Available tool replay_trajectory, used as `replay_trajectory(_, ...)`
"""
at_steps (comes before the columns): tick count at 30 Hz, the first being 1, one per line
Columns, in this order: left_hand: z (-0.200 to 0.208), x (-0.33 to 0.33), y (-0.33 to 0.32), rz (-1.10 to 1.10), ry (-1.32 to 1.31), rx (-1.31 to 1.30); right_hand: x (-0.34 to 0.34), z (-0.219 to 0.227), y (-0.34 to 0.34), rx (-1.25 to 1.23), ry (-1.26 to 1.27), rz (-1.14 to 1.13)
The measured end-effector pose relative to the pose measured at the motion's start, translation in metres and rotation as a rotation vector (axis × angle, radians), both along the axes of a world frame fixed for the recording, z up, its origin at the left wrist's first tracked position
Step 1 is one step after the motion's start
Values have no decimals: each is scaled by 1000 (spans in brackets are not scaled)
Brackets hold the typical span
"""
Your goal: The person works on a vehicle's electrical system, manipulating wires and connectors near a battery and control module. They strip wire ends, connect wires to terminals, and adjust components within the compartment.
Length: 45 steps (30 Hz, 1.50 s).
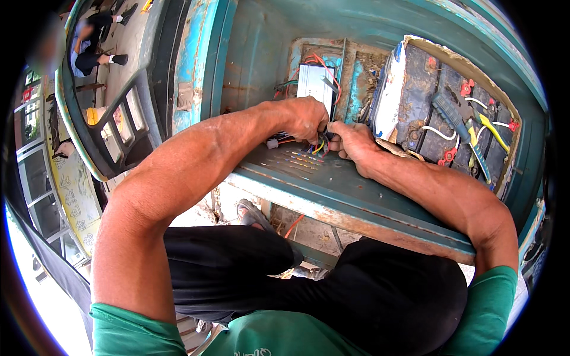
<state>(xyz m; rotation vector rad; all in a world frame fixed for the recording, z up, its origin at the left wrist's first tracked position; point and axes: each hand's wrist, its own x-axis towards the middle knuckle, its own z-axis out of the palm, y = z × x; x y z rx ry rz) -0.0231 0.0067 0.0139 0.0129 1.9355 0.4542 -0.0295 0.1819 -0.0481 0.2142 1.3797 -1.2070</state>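
My left hand (306, 118) and my right hand (352, 142) meet with bent fingers in a green metal compartment. Their fingertips are pinched close together over a bundle of thin coloured wires (321, 146). The wires run up into both hands, though the exact spot of the grip is hidden by the fingers. Just beyond my left hand stands a silver box (316, 83) with red wires looping around its top. A row of short thin pieces with coloured ends (304, 159) lies on the metal ledge below my hands. A pale connector (272, 143) rests by my left wrist.
Right of my hands sits a group of dark batteries (418, 89) with red terminals and white leads. A screwdriver (454, 118) and yellow-and-blue pliers (477, 151) lie on them. The compartment's rusty front edge (332, 204) crosses before my knees. Another person (89, 47) is far left.
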Motion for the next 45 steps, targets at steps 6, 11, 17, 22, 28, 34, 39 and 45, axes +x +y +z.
replay_trajectory(6, -1, -7, -4, 206, -153, -15, 6, -14, 4, -164, 258, -38)
replay_trajectory(11, -1, -6, -8, 378, -154, -23, 7, -15, 5, -258, 468, 13)
replay_trajectory(17, 8, -15, 4, 511, -53, 18, 9, -18, 3, -343, 522, -4)
replay_trajectory(22, 5, -11, -2, 543, 37, 122, 7, -13, 3, -117, 535, 148)
replay_trajectory(28, 12, -13, 2, 583, 48, 98, 0, -13, 4, -113, 228, 208)
replay_trajectory(34, 15, -11, 2, 645, 64, 76, 1, -8, 0, -65, 164, 228)
replay_trajectory(39, 16, -10, 1, 685, 102, 46, 0, -12, 0, -68, 183, 290)
replay_trajectory(45, 23, -9, -4, 519, 121, -30, 1, -7, -1, -23, 220, 291)
